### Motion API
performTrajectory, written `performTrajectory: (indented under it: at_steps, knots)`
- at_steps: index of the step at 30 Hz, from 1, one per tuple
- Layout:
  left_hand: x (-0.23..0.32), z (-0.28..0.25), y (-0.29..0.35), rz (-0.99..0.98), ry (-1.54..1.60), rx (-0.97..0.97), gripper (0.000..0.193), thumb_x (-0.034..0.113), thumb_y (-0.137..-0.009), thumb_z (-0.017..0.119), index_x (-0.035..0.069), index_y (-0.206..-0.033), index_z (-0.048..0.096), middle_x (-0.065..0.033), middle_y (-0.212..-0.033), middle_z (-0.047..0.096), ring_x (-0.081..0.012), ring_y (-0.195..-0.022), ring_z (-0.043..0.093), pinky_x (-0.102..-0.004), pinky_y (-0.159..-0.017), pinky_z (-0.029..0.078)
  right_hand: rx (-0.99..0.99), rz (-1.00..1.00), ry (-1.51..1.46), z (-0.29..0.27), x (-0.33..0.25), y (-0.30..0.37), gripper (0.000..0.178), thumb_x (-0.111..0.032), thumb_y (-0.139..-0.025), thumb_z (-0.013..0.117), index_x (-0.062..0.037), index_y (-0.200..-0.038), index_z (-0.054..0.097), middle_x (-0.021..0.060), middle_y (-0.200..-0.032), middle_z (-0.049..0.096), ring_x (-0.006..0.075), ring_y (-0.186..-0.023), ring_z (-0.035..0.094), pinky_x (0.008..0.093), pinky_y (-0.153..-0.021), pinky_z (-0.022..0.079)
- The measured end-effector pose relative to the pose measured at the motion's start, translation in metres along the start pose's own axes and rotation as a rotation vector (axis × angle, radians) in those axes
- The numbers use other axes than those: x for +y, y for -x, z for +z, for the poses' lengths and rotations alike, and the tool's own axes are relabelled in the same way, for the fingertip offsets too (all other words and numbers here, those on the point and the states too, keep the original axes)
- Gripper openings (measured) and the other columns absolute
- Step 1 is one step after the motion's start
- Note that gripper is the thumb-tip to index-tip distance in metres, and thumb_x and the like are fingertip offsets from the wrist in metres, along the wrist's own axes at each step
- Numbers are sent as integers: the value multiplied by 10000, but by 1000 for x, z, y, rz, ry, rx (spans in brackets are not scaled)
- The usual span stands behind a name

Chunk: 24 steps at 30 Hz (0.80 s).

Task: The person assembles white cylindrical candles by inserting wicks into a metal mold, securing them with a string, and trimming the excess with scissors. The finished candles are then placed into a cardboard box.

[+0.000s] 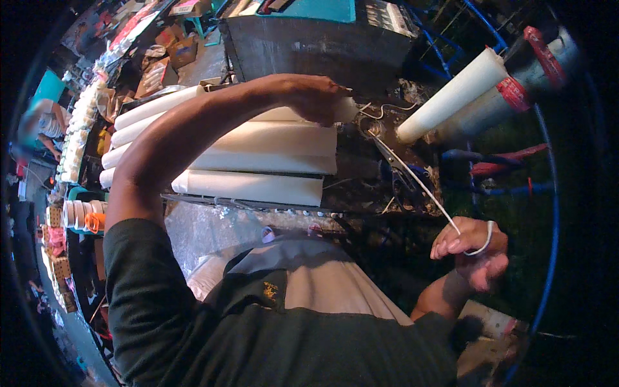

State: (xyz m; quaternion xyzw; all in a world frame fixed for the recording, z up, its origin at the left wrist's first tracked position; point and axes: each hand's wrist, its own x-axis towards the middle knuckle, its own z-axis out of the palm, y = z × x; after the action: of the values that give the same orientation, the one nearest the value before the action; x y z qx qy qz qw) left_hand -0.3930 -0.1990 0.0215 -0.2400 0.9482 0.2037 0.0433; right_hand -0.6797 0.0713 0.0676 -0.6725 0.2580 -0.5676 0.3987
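Observation:
Several white rolls lie side by side on a dark bench, the broad one (pixel 271 148) and the nearest one (pixel 251 187) showing most. My left hand (pixel 316 98) reaches across them and is closed round the right end of the farthest part of the stack, where a pale roll end (pixel 345 111) sticks out past the fingers. Off to the right, my right hand (pixel 474 248) has its fingers curled, with a white cord (pixel 422 184) looped round it. That cord runs taut up to the bench beside the roll ends. Its far attachment is hard to make out.
Another white roll (pixel 454 97) leans at the upper right beside a thicker pale cylinder with red wrapping (pixel 514 93). Blue tubing (pixel 548 258) curves along the right side. A dark metal box (pixel 316 58) stands beyond the bench. A person (pixel 48 122) sits far left near boxes.

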Motion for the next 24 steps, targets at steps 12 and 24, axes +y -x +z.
performTrajectory:
  at_steps: [12,24]
  knots:
    - [169,-8,48,620,865,275,236,213,-1034,644,-12,-1059,708,-130,-832,694,-262,-755,663,-391,-724,527,-59,-482,824,-8,-33,-37,330,-152,-866,714,66,-1114,718,197,-870,739,279,-703,709,375,-636,582]
    - [132,30,71,244,1072,-186,445,103,-965,606,-4,-1394,557,-118,-945,741,-169,-818,697,-362,-767,550,-419,-578,1213,57,57,-4,335,-110,-723,765,-53,-1051,727,119,-1095,648,269,-911,642,388,-702,546]
